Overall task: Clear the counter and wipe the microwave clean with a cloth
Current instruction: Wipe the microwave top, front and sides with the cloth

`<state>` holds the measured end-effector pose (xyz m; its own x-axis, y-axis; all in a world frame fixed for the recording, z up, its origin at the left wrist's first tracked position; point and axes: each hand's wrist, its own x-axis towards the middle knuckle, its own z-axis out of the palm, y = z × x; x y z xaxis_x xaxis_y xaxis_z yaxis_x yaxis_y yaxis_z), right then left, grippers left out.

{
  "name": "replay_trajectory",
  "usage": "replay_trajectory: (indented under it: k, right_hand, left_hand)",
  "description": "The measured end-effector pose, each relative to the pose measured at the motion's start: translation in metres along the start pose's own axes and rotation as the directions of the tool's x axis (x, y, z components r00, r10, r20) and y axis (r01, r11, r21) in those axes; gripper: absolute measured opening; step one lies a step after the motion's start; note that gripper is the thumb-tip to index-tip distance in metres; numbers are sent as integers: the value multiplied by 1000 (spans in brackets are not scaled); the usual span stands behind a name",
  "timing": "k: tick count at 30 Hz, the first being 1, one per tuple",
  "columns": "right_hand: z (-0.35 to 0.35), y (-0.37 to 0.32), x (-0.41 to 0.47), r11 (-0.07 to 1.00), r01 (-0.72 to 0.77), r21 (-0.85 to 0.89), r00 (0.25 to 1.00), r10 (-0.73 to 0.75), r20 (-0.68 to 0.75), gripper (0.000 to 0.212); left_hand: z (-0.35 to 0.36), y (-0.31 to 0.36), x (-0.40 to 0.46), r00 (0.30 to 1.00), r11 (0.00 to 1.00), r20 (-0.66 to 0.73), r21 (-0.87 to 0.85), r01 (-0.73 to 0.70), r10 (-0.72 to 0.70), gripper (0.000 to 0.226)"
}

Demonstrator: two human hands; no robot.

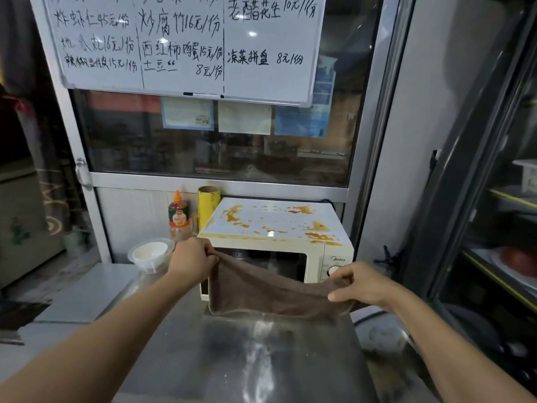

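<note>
A cream microwave [273,225] stands at the back of the steel counter [232,353], its top smeared with orange-brown stains. In front of its door hangs a brown cloth [270,292], stretched between both hands. My left hand [191,261] grips the cloth's upper left corner near the microwave's top left edge. My right hand [360,282] pinches the upper right corner, just below the control knobs. The cloth's lower edge hangs close to the counter and hides the lower part of the door.
Left of the microwave stand a sauce bottle [179,218], a yellow roll of cling film [207,206] and a clear lidded bowl [151,254]. A glass partition with a whiteboard menu [186,45] rises behind. A glass-door fridge [494,228] is at the right.
</note>
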<state>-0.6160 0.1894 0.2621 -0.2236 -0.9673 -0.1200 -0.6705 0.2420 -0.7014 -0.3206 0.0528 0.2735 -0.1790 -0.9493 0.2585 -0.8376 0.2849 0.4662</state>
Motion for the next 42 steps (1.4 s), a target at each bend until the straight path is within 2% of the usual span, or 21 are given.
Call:
replay_trajectory:
  k: [2, 4, 5, 6, 8, 10, 12, 15, 17, 20, 22, 24, 26, 27, 29, 30, 31, 33, 35, 39, 42]
  right_hand:
    - [-5, 3, -3, 996, 26, -80, 998, -22, 53, 10]
    - [-9, 8, -1, 988, 51, -147, 998, -55, -22, 28]
    - [-10, 7, -2, 992, 39, -118, 996, -48, -78, 33]
    - [-12, 6, -2, 999, 20, -28, 991, -24, -134, 31]
    - [-15, 1, -2, 957, -14, 291, 976, 76, -203, 19]
    - [-16, -11, -3, 826, -36, 562, 981, 136, -137, 18]
    - [-16, -26, -3, 731, -48, 680, 996, 86, -22, 18]
    - [-12, -44, 0, 766, -3, 643, 999, -20, 28, 23]
    - [-6, -49, 6, 790, 25, 613, 998, -56, 32, 21]
    - [2, -50, 14, 813, 32, 581, 993, -94, 76, 30]
    - [3, -49, 15, 802, 67, 593, 986, -143, 82, 44]
    - [3, -46, 17, 771, 87, 630, 989, -144, 39, 46]
    - [1, -38, 21, 795, 65, 603, 998, -60, -29, 35]
    - [2, -33, 23, 803, 24, 595, 1000, -21, -12, 32]
    - [6, -22, 29, 760, -38, 649, 997, -11, 71, 43]
    - [9, -19, 33, 738, -17, 674, 998, -24, 52, 48]
    - [12, -15, 39, 735, 37, 677, 999, -22, -30, 49]
    - [12, -11, 53, 793, 151, 590, 961, 21, -274, 43]
    - [5, -6, 69, 872, 181, 454, 893, 47, -448, 37]
    - [-17, -1, 103, 946, 147, 290, 740, 90, -666, 31]
    - [-31, -4, 135, 987, 69, 144, 628, 69, -775, 28]
  left_hand:
    - [2, 5, 2, 1000, 999, -10, -38, 18, -18, 14]
    - [4, 11, 4, 998, 995, 21, -84, 53, -52, 18]
    - [5, 14, 5, 996, 992, 53, -106, 72, -67, 20]
    - [7, 18, 4, 992, 986, 94, -135, 97, -85, 22]
    - [11, 28, 1, 982, 956, 149, -251, 149, -114, 17]
    - [19, 41, -4, 971, 881, 194, -424, 208, -136, 16]
    - [26, 61, -11, 949, 788, 292, -553, 271, -121, 22]
    - [34, 90, -22, 905, 597, 426, -722, 349, -15, 22]
    - [39, 100, -27, 875, 510, 472, -780, 361, 102, 21]
    - [44, 110, -30, 855, 499, 454, -817, 289, 248, 8]
    - [49, 114, -24, 895, 549, 390, -807, 218, 218, 26]
    - [54, 117, -16, 936, 589, 326, -786, 189, 134, 30]
    - [60, 120, -7, 933, 546, 346, -803, 237, 103, 27]
    - [63, 122, -3, 923, 509, 372, -816, 273, 102, 27]
    - [71, 128, 5, 897, 432, 418, -842, 323, 144, 26]
    - [75, 131, 10, 879, 406, 440, -849, 340, 185, 26]
    - [79, 135, 15, 857, 389, 462, -850, 354, 229, 26]
    - [83, 141, 29, 821, 429, 481, -840, 332, 306, 23]
    - [85, 143, 50, 831, 544, 441, -812, 209, 339, 21]
    - [87, 123, 100, 894, 710, 325, -704, 11, 309, 23]
    - [92, 95, 131, 899, 803, 293, -588, -98, 324, 25]
